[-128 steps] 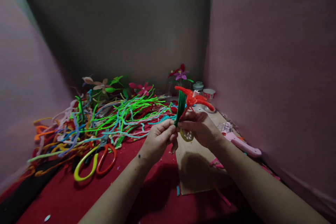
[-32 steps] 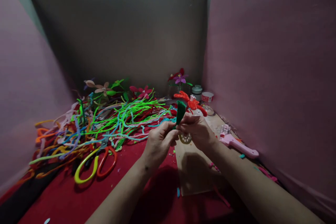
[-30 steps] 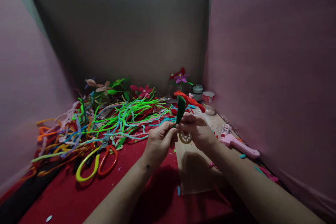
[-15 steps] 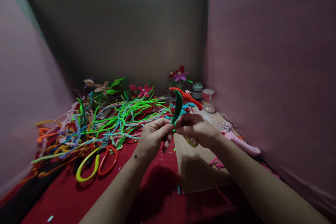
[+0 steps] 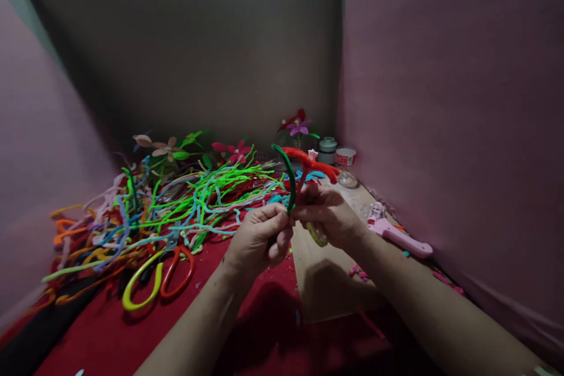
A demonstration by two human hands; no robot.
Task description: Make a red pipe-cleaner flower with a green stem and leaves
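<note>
Out in front of me is a red pipe-cleaner flower (image 5: 324, 169) with a small pale pink centre, and a dark green pipe-cleaner leaf (image 5: 291, 182) curves up beside it. My left hand (image 5: 262, 235) is closed, thumb and fingers pinching the base of the leaf and stem. Touching the same spot are the fingertips of my right hand (image 5: 330, 214), also closed. A yellowish translucent roll of tape (image 5: 317, 235) shows under its curled fingers. The joint between stem and leaf is mostly hidden by my fingertips.
Scissors (image 5: 161, 282) with yellow and red handles lie at left beside a heap of coloured pipe cleaners (image 5: 211, 194). A pink-handled tool (image 5: 403, 238) rests at right by a wooden board (image 5: 321, 288). Finished flowers (image 5: 298, 126) and jars (image 5: 327, 150) stand at the back.
The green leaf has turned edge-on and its tip now leans left. The red flower has tilted, so its stem shows. My right hand's fingers have shifted at the joint.
</note>
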